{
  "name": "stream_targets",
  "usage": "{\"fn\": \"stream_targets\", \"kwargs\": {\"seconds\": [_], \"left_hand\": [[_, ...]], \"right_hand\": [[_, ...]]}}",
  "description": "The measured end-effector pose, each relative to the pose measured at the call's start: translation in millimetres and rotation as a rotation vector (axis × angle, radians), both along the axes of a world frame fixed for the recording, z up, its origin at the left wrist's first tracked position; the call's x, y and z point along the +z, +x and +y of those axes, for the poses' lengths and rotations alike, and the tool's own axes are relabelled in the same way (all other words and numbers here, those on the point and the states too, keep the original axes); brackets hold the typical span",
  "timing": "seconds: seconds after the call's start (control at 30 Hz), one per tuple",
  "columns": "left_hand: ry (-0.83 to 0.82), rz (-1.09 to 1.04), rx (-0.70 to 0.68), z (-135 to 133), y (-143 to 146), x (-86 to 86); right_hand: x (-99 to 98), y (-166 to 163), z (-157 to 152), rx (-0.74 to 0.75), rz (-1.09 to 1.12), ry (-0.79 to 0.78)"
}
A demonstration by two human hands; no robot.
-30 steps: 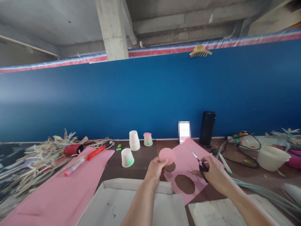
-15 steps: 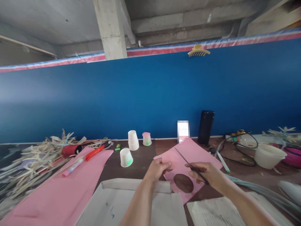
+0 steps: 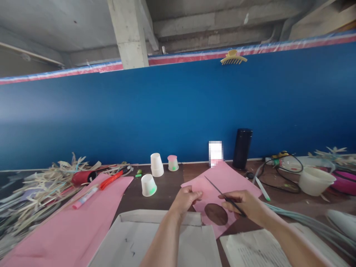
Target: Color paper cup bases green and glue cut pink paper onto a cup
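Below the broad blue partition (image 3: 155, 111), a brown tabletop (image 3: 167, 193) carries a pink paper sheet (image 3: 233, 178) with a round hole near its front corner. The left hand (image 3: 183, 202) pinches the sheet's left side between thumb and fingers, while the right hand's (image 3: 247, 205) fingers grasp dark-handled scissors (image 3: 236, 207), their blades slanting over the paper.

The pink sheet (image 3: 236, 178) looks like matt paper, the scissors (image 3: 213, 185) metal-bladed, the pillar (image 3: 130, 44) rough concrete (unpainted, apparently).
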State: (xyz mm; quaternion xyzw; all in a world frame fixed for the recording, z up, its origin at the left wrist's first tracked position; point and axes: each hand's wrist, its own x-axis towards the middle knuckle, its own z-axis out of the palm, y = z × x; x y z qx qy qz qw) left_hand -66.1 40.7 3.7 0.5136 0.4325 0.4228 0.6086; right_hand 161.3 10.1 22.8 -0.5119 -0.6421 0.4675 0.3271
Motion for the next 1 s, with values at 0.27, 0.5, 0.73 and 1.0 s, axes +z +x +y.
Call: {"fn": "stream_targets", "kwargs": {"seconds": [0.27,0.5,0.73,1.0], "left_hand": [[0.007,0.0,0.005,-0.2,0.2,-2.1],[0.004,0.019,-0.005,-2.1,0.1,2.0],[0.009,0.038,-0.007,-2.3,-0.5,2.1],[-0.003,0.018,-0.013,-3.4,-0.5,4.3]], "right_hand": [[0.0,0.6,-1.7,-0.003,-0.017,0.007],[2.8,-1.1,-2.5,-0.003,-0.023,-0.02],[2.3,1.9,-1.9,-0.008,-0.053,-0.007],[5.0,0.3,-2.6,-0.026,-0.046,-0.034]]}}
